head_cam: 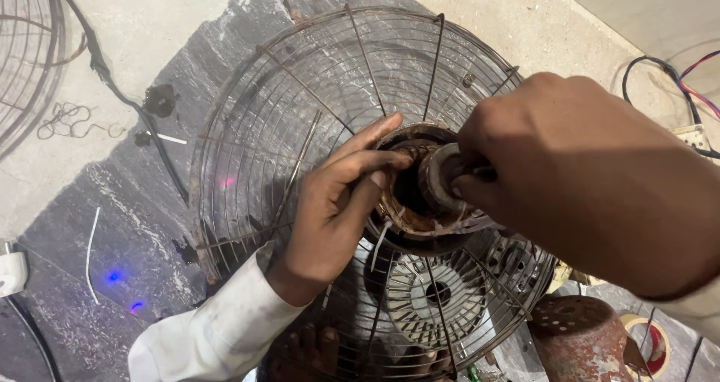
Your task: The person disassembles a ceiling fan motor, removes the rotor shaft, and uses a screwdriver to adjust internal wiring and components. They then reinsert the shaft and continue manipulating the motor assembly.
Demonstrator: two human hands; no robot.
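Both hands' fingers pinch the rusty motor between them.

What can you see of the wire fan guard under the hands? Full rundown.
The wire fan guard is a round dome of thin concentric metal rings crossed by thicker radial spokes, dull and rusty brown. It lies on a grey stone floor. At its hub sits a rusty ring-shaped motor part. The left hand rests on the wires with its fingers at that hub; the right hand has its grip on a round piece there. A second grille shows beneath.
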